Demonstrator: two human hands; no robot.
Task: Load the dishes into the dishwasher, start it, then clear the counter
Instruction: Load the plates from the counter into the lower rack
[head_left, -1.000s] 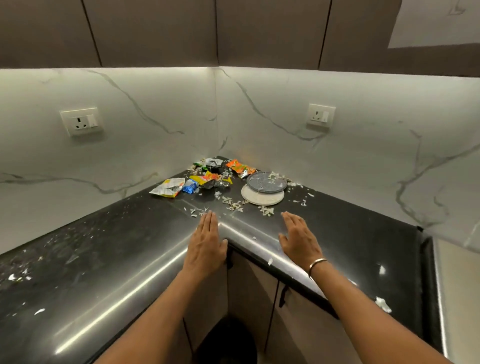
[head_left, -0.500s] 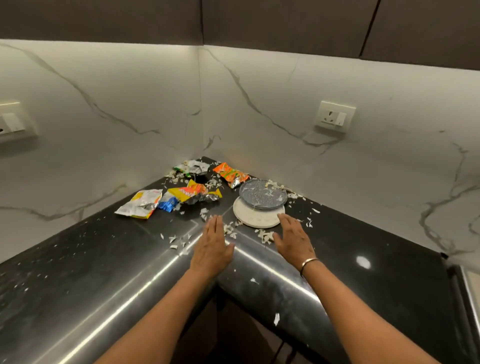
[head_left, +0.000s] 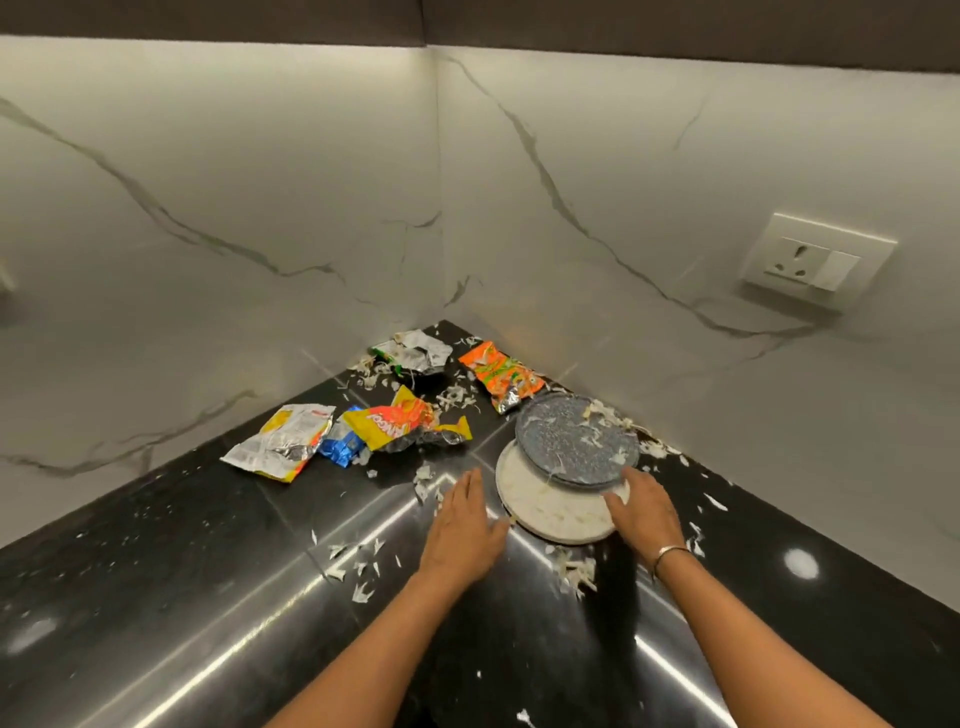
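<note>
Two stacked plates (head_left: 576, 441), five wrappers (head_left: 400, 423); left hand (head_left: 462, 525) flat on counter (head_left: 208, 571), right hand (head_left: 647, 512) flat against them.

Wrappers (head_left: 395, 431) and plates (head_left: 563, 467) crowding corner

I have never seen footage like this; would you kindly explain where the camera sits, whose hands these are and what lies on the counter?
No machine here: a person wears one wide-angle camera on the head, looking down at their own bare hands. The left hand lies flat on the black counter; the right hand touches the rim of a white plate with a speckled grey plate stacked on it. Nothing seems gripped. Behind lie crumpled snack wrappers and scattered pale scraps.
</note>
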